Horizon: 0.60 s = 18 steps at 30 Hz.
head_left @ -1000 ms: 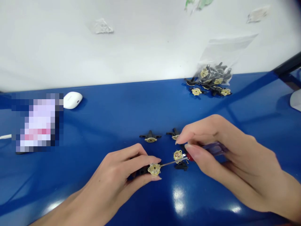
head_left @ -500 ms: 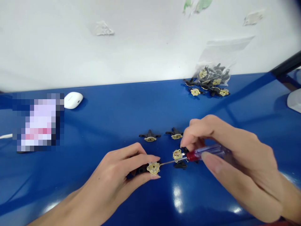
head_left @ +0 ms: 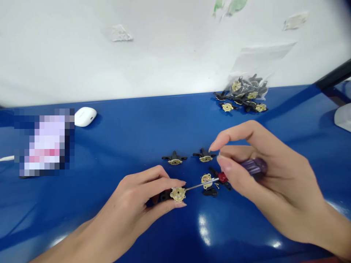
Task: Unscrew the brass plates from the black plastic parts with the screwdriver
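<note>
Between its thumb and fingers, my left hand (head_left: 137,204) pinches a black part with a round, pale-yellow metal disc face (head_left: 178,194). My right hand (head_left: 274,182) holds a screwdriver (head_left: 252,167) with a purple and red handle; its thin shaft slants left and the tip meets the right rim of that disc. My right index finger is lifted off the handle. Below the shaft's right end lies a loose yellow disc (head_left: 206,180), with small black pieces (head_left: 210,192) and tiny screws (head_left: 216,185) beside it. Two similar black parts (head_left: 174,158) (head_left: 205,156) sit just behind.
At the back right, a clear plastic bag (head_left: 252,86) of black parts leans on the white wall (head_left: 170,54), with several parts in front (head_left: 227,107). A blurred phone (head_left: 45,144) and a white earbud case (head_left: 86,117) lie at the left of the blue tabletop (head_left: 128,131).
My right hand has shifted its grip on the screwdriver: the index finger has risen and the handle has turned. The tip stays at the disc's rim. My left hand has barely moved.
</note>
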Tool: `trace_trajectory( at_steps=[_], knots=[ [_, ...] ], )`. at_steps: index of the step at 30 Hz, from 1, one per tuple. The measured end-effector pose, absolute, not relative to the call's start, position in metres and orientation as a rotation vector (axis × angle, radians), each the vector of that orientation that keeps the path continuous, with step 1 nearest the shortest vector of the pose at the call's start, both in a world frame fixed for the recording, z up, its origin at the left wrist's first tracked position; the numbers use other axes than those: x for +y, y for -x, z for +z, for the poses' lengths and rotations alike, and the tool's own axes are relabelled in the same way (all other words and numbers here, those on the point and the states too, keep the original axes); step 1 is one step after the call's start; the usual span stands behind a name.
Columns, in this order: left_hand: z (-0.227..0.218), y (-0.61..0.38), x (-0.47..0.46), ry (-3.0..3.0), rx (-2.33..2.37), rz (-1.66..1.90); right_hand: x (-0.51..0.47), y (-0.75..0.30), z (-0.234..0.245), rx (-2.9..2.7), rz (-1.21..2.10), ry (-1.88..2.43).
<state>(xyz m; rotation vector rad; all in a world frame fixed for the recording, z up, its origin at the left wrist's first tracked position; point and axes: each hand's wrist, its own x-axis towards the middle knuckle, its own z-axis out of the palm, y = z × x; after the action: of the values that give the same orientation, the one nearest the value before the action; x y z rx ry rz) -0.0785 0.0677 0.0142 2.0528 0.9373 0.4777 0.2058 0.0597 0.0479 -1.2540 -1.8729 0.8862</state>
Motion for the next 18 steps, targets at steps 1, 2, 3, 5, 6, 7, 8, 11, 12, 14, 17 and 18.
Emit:
trace_trajectory(
  at_steps=[1,2,3,5,6,7,8,11,12,14,17,18],
  knots=[
    [0.0140,0.0786,0.0673,-2.050,0.944,0.481,0.0605,-0.2059,0.0477,-1.879,0.901,1.244],
    [0.0139,0.0787,0.0670,-2.048,0.948,0.480,0.0612,-0.2062,0.0477,-1.898,0.909,1.233],
    [0.0139,0.0788,0.0667,-2.047,0.948,0.478,0.0617,-0.2064,0.0480,-1.922,0.917,1.221],
    [0.0144,0.0788,0.0665,-2.049,0.942,0.472,0.0618,-0.2070,0.0488,-1.951,0.924,1.216],
    [0.0147,0.0787,0.0665,-2.052,0.942,0.471,0.0612,-0.2074,0.0491,-1.941,0.917,1.227],
    [0.0149,0.0785,0.0666,-2.057,0.945,0.475,0.0603,-0.2077,0.0491,-1.925,0.906,1.242],
    [0.0152,0.0783,0.0666,-2.061,0.950,0.480,0.0594,-0.2081,0.0489,-1.909,0.882,1.259],
    [0.0150,0.0781,0.0667,-2.075,0.981,0.489,0.0579,-0.2086,0.0483,-1.939,0.761,1.275],
    [0.0148,0.0781,0.0667,-2.078,0.990,0.495,0.0584,-0.2083,0.0488,-1.974,0.724,1.261],
    [0.0144,0.0781,0.0666,-2.077,0.991,0.502,0.0606,-0.2066,0.0508,-2.048,0.670,1.231],
    [0.0152,0.0778,0.0659,-2.062,0.985,0.486,0.0638,-0.2025,0.0540,-2.075,0.621,1.228],
    [0.0159,0.0777,0.0655,-2.061,0.990,0.479,0.0641,-0.2012,0.0543,-2.055,0.610,1.239]
  ],
)
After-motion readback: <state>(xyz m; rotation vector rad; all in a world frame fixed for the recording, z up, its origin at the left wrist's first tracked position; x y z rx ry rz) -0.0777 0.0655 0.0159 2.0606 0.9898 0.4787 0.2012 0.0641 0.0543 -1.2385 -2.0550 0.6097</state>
